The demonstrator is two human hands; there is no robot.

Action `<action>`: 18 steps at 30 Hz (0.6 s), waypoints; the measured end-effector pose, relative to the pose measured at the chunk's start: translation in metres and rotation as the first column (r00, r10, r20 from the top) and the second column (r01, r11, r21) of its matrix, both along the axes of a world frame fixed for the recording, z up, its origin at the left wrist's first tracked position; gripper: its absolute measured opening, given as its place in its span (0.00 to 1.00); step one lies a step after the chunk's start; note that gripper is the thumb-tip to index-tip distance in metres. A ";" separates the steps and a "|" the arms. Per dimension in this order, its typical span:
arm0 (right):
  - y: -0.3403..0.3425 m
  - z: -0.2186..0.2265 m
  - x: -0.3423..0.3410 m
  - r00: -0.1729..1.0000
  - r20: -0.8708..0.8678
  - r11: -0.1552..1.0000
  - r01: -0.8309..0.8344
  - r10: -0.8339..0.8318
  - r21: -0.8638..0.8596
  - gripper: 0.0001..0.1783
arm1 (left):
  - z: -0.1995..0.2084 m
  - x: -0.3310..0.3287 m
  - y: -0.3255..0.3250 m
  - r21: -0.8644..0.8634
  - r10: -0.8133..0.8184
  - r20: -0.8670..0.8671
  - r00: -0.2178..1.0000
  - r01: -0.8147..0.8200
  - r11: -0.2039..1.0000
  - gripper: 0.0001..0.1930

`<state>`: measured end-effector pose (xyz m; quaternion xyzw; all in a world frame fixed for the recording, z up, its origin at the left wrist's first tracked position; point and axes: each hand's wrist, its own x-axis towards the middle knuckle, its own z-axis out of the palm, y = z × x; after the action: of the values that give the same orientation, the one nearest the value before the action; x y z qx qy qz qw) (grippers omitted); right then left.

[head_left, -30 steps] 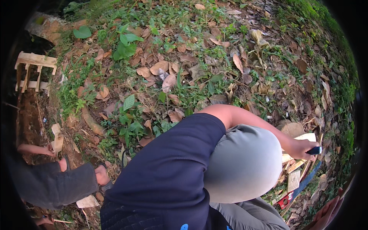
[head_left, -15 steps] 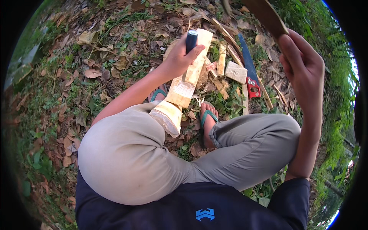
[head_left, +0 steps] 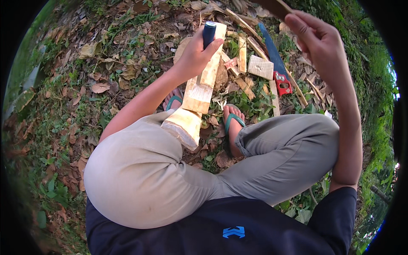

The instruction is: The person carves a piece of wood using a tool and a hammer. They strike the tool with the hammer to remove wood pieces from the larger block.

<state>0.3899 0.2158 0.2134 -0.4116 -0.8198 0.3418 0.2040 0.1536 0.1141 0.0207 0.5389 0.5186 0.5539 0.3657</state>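
My left hand is wrapped round the dark blue handle of a chisel, held upright. Its lower part is mostly hidden behind the hand and points at a notch in a pale squared length of wood. That wood slopes away from me, its near end against a chunky split block by my left leg. Raised at the upper right, my right hand grips a flat brown piece of wood, which the picture's top edge cuts off.
Right of the work lie a handsaw with a red grip, a small squared wood block and several thin strips and offcuts. My sandalled feet stand close to the wood. Dry leaves and grass cover the ground.
My right hand and its piece of wood have shifted left and up in the picture. My left hand keeps its grip on the chisel; the whole view has shifted slightly.
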 end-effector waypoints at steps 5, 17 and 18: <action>-0.011 0.029 -0.015 0.992 0.109 0.997 0.068 -0.063 -0.044 0.18 | 0.000 0.003 0.003 -0.028 -0.064 -0.012 0.998 0.063 0.998 0.12; 0.002 -0.021 -0.015 0.991 0.091 0.993 -0.087 0.094 -0.080 0.25 | 0.000 0.000 0.006 -0.140 -0.060 0.096 0.994 0.073 0.988 0.11; -0.001 -0.019 -0.015 0.995 0.057 0.996 -0.077 0.079 -0.046 0.25 | -0.001 0.004 0.006 -0.156 -0.052 0.081 0.995 0.064 0.986 0.11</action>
<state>0.3748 0.2151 0.1948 -0.3935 -0.8332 0.3552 0.1573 0.1575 0.1199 0.0192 0.5016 0.5307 0.5201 0.4429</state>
